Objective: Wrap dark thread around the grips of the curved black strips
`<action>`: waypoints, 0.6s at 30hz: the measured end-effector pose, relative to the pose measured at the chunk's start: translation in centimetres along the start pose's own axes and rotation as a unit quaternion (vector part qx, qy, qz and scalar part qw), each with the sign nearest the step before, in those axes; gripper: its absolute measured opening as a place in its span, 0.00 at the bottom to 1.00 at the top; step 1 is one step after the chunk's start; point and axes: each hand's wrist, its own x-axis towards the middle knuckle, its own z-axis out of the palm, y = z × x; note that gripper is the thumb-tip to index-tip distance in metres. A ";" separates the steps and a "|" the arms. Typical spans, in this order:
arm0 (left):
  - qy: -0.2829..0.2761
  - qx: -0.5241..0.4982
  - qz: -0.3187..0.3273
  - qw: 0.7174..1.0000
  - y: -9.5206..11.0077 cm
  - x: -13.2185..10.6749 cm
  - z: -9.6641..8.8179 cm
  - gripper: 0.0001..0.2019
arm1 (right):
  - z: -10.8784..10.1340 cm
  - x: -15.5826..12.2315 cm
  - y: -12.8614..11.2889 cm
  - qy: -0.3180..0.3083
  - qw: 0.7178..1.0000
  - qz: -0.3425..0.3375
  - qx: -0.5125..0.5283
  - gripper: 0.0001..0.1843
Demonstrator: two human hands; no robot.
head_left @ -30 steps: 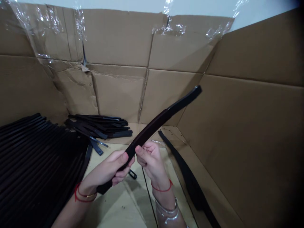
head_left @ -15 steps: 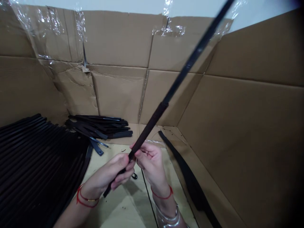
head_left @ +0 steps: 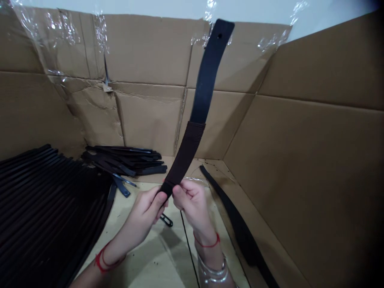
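I hold a long, curved black strip (head_left: pixel 207 76) upright in front of me. Its lower half is wound with dark brown cord (head_left: pixel 185 154), and a small hole shows near its top end. My left hand (head_left: pixel 147 216) pinches the bottom end of the strip between thumb and fingers. My right hand (head_left: pixel 190 200) is closed beside it, fingertips touching the same bottom end. Both wrists carry red thread bracelets; the right one also has clear bangles.
Cardboard walls (head_left: pixel 315 168) enclose a pale work surface (head_left: pixel 144 264). A large stack of black strips (head_left: pixel 45 204) fills the left side, a smaller pile (head_left: pixel 129 160) lies at the back, and one black strip (head_left: pixel 237 224) lies along the right wall.
The strip has swung up from a low diagonal to nearly upright and turned its flat face toward me. My left hand has slid down to its bottom end.
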 end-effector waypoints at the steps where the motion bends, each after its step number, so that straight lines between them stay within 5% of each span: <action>1: -0.048 -0.037 -0.037 0.997 0.0 -0.1 0.0 0.25 | -0.1 0.1 0.2 -0.034 0.999 0.022 0.035 0.25; 4: -0.215 -0.157 -0.119 0.957 -0.3 -0.1 -0.1 0.29 | -0.1 0.3 0.6 -0.041 0.996 0.037 0.071 0.25; 5: -0.206 -0.152 -0.103 0.961 -0.4 0.0 0.0 0.29 | 0.0 0.3 0.7 -0.001 0.998 0.024 0.058 0.24; 7: -0.092 -0.062 -0.025 0.994 -0.6 0.2 0.3 0.26 | 0.3 0.4 0.9 0.077 0.997 -0.002 0.027 0.21; 10: 0.057 0.068 0.058 0.994 -0.6 0.1 0.9 0.20 | 0.6 0.6 1.4 0.102 0.994 -0.011 0.021 0.19; 15: -0.005 -0.001 0.016 1.000 -0.3 -0.1 1.2 0.22 | 0.7 0.4 1.5 0.061 0.996 -0.007 0.064 0.17; 18: 0.039 0.077 0.057 0.995 -0.5 -0.2 1.2 0.20 | 0.7 0.3 1.0 0.078 0.996 -0.013 0.036 0.17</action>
